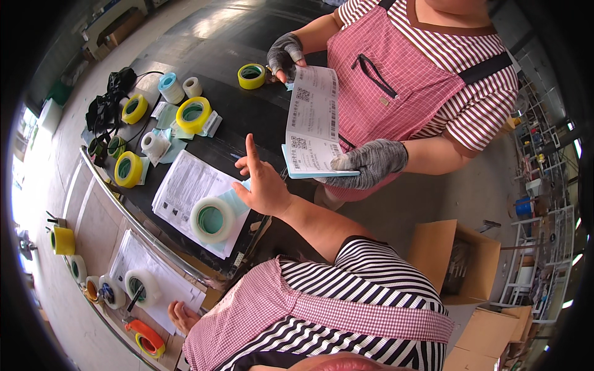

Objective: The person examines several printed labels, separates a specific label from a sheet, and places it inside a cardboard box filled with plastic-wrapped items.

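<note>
My right hand is raised over the black table, holding nothing, its index finger extended and the others partly bent. Beneath and left of it lies a stack of printed papers with a roll of clear tape on top. At the lower left, my left hand rests at the edge of another paper stack, its palm hidden by my apron. A clear tape roll with a black pen-like item lies on that stack. Across from me, a co-worker in grey gloves holds a folded strip of printed labels.
Yellow tape rolls, white label rolls and black cables lie on the black table. An orange tape dispenser is at lower left. A metal rail edges the table. An open cardboard box stands right.
</note>
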`<move>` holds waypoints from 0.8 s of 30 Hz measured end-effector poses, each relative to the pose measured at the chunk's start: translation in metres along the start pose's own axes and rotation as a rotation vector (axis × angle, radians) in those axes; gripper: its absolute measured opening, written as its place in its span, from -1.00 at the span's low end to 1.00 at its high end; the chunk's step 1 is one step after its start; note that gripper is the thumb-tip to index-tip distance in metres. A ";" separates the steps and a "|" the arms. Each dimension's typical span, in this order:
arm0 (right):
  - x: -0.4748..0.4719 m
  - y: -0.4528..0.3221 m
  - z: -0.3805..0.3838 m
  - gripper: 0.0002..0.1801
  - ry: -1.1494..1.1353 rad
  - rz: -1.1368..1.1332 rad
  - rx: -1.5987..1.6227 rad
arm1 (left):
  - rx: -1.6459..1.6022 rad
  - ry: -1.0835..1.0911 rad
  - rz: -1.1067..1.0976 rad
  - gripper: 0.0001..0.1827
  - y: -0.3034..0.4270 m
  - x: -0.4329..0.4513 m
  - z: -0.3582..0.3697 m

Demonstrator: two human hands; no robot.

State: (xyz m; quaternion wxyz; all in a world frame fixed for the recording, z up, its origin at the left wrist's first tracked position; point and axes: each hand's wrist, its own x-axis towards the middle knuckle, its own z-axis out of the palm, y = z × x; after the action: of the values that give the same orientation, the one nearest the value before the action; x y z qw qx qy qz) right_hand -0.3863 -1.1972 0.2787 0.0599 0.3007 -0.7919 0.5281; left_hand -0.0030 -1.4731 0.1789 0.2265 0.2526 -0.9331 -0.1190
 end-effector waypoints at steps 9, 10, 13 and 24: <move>-0.020 0.031 -0.010 0.22 0.056 -0.030 -0.174 | -0.033 -0.032 -0.013 -0.83 0.008 0.005 -0.004; -0.022 0.031 -0.015 0.21 0.079 -0.057 -0.204 | -0.030 -0.030 -0.005 -0.83 0.007 0.005 -0.004; -0.031 0.042 -0.033 0.13 0.194 -0.231 -0.374 | -0.039 -0.020 0.002 -0.84 0.003 0.004 -0.003; -0.033 0.016 -0.068 -0.67 0.334 -0.324 -0.165 | -0.010 0.002 0.021 -0.80 -0.003 0.005 0.003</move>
State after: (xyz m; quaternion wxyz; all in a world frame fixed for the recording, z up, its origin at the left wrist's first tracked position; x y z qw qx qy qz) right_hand -0.3836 -1.1199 0.2823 0.2981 0.3266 -0.7528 0.4875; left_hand -0.0068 -1.4774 0.1776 0.2299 0.2419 -0.9349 -0.1210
